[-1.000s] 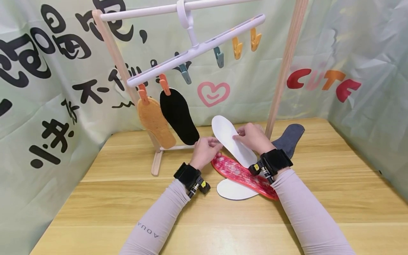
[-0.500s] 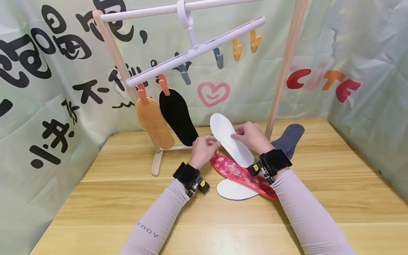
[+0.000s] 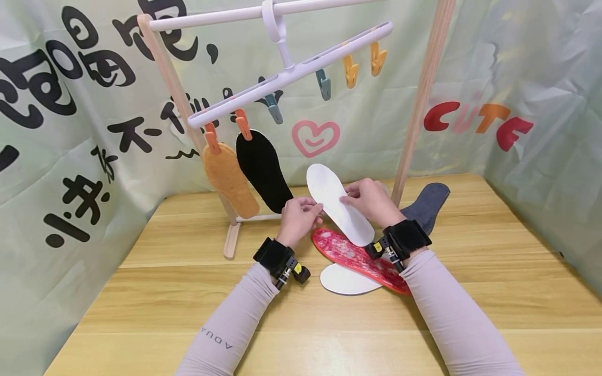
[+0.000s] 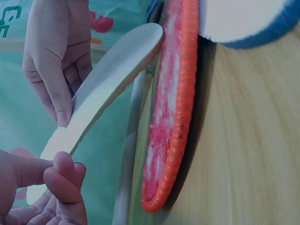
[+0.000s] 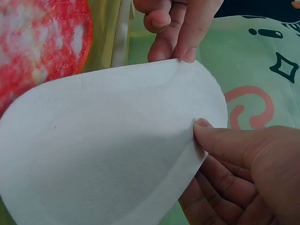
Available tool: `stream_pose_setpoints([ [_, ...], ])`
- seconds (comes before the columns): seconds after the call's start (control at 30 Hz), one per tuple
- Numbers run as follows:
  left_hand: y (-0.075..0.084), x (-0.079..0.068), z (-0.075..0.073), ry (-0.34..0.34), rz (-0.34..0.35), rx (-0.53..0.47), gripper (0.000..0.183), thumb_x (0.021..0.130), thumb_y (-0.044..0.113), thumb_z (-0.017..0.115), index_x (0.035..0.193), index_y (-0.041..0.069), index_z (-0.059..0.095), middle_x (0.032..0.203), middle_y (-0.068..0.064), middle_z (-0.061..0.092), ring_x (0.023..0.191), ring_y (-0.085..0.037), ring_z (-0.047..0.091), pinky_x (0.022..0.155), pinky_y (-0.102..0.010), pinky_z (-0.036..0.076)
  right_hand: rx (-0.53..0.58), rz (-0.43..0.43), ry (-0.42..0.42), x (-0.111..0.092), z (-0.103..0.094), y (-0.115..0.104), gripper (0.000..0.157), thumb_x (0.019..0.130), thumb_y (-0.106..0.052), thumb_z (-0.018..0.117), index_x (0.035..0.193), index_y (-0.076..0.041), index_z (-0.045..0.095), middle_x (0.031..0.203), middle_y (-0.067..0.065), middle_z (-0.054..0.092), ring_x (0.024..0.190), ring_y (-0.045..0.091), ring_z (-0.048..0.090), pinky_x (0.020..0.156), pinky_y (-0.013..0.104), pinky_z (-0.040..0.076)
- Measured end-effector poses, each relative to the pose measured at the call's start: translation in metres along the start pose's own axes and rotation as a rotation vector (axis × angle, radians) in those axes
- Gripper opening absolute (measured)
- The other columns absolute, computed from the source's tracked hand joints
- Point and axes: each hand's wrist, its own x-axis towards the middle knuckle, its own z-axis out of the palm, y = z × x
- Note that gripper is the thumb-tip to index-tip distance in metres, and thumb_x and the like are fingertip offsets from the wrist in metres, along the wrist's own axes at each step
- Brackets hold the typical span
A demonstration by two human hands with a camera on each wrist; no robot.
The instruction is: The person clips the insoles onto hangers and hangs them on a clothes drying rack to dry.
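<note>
A white insole (image 3: 338,201) is held up at a tilt over the table in the head view. My right hand (image 3: 373,201) pinches its right edge, thumb on the white face. On the opposite edge, my left hand (image 3: 299,218) pinches it between thumb and fingers, as the right wrist view shows at the insole (image 5: 103,122). Below lies a red patterned insole (image 3: 352,253) with an orange-red rim, across another white-faced insole (image 3: 348,280). An orange insole (image 3: 230,180) and a black insole (image 3: 263,169) hang from orange clips (image 3: 242,124) at the hanger's left end.
The lilac hanger (image 3: 291,72) tilts down to the left from a rack bar (image 3: 211,18). Grey-blue clips (image 3: 323,84) and yellow clips (image 3: 350,71) dangle from it. A dark grey insole (image 3: 428,203) lies by the rack's right post (image 3: 423,99). Printed cloth surrounds the wooden table (image 3: 178,303).
The white insole has risen slightly and shifted left in my right hand. My left hand has moved a little up and left along with it, its thumb now on the insole's edge.
</note>
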Motion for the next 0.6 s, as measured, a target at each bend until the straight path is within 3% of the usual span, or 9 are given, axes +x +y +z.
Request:
stream_pose_setpoints([
  [0.3,0.0002,0.0007,-0.0016,0.008,-0.002,-0.002,0.021,0.104,0.024,0.074,0.099,0.003,0.073,0.087,-0.01,0.081,0.067,-0.016,0.074,0.058,-0.022,0.059,-0.011,-0.007,-0.007,-0.0001,-0.0001,-0.0031,0.034,0.101,-0.027,0.078,0.127,-0.006,0.079,0.11,0.016,0.082,0.103,0.033,0.076,0.087,0.045,0.056],
  [0.43,0.0004,0.0003,-0.0028,0.002,0.005,-0.007,0.021,0.104,0.024,0.075,0.097,0.003,0.072,0.085,-0.01,0.081,0.068,-0.019,0.075,0.057,-0.02,0.057,-0.006,-0.009,-0.005,-0.0002,0.0,-0.0037,0.034,0.101,-0.027,0.078,0.127,-0.006,0.079,0.11,0.016,0.082,0.104,0.032,0.076,0.089,0.046,0.056],
  [0.6,0.0004,0.0002,-0.004,-0.014,0.022,-0.021,0.02,0.104,0.021,0.074,0.095,0.003,0.071,0.085,-0.013,0.081,0.062,-0.015,0.072,0.06,-0.026,0.061,0.002,-0.002,-0.01,-0.0004,-0.0003,-0.0048,0.035,0.101,-0.027,0.078,0.128,-0.006,0.078,0.11,0.016,0.082,0.105,0.033,0.077,0.091,0.047,0.056],
])
